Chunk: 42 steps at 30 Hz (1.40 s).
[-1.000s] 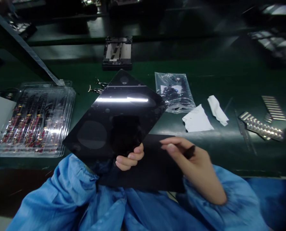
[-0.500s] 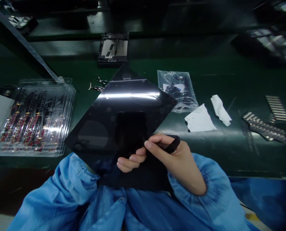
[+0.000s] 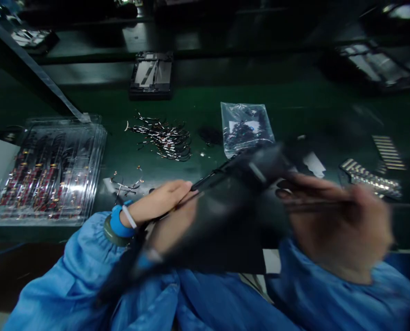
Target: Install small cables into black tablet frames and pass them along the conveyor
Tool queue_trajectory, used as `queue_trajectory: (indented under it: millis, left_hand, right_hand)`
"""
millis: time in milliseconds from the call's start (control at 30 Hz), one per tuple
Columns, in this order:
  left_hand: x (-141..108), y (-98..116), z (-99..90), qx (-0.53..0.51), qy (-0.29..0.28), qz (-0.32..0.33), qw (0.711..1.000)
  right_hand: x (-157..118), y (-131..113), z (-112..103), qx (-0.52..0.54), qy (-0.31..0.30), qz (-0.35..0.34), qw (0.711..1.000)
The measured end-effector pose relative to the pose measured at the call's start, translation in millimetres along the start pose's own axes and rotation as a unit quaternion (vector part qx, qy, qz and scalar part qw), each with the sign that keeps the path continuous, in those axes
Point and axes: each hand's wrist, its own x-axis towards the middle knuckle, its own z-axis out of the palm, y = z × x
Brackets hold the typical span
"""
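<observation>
A glossy black flat panel is tilted steeply in front of me, its lower part smeared by motion. My left hand is closed on the panel's upper left edge; the hand's mirror image shows in the glossy face. To the right, my right hand is blurred, with its fingers curled around a thin dark pen-like tool. Its fingertips are close to the panel's right corner; whether they touch it I cannot tell. A pile of short black wires lies beyond the panel.
Stacked clear plastic trays with wired parts stand at left. A plastic bag of small dark parts lies beyond the panel. An open black device housing is at the back. Metallic strips and white paper lie at right.
The panel has tipped from facing me to a steep slant, uncovering the wire pile. My left hand now shows at its upper edge. My right hand has moved right, away from the panel's middle.
</observation>
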Motion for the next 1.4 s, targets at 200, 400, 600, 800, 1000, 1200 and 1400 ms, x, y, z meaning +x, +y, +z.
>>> queue_trajectory:
  millis: [200, 400, 600, 800, 1000, 1200, 1400]
  left_hand:
    - [1, 27, 0.1, 0.132, -0.120, 0.149, 0.973]
    - [-6, 21, 18.5, 0.130, -0.077, 0.224, 0.963]
    - [-12, 14, 27.1, 0.053, 0.003, 0.251, 0.967]
    - [-13, 20, 28.6, -0.010, -0.005, 0.158, 0.987]
    - [-12, 16, 23.1, -0.072, -0.040, 0.170, 0.982]
    - [-13, 8, 20.6, -0.054, -0.028, 0.243, 0.968]
    - [-13, 7, 21.3, -0.044, -0.025, 0.243, 0.969]
  right_hand:
    - [0, 4, -27, 0.036, 0.071, -0.064, 0.995]
    - [-4, 44, 14, -0.018, -0.114, -0.076, 0.990]
    - [-5, 57, 31, -0.067, -0.139, -0.110, 0.982]
    - [-5, 60, 30, -0.112, -0.124, -0.116, 0.979]
    - [-5, 60, 30, -0.137, -0.139, -0.132, 0.972]
    - [-5, 58, 30, -0.190, -0.200, -0.173, 0.945]
    - [-4, 57, 33, -0.217, -0.212, -0.185, 0.935]
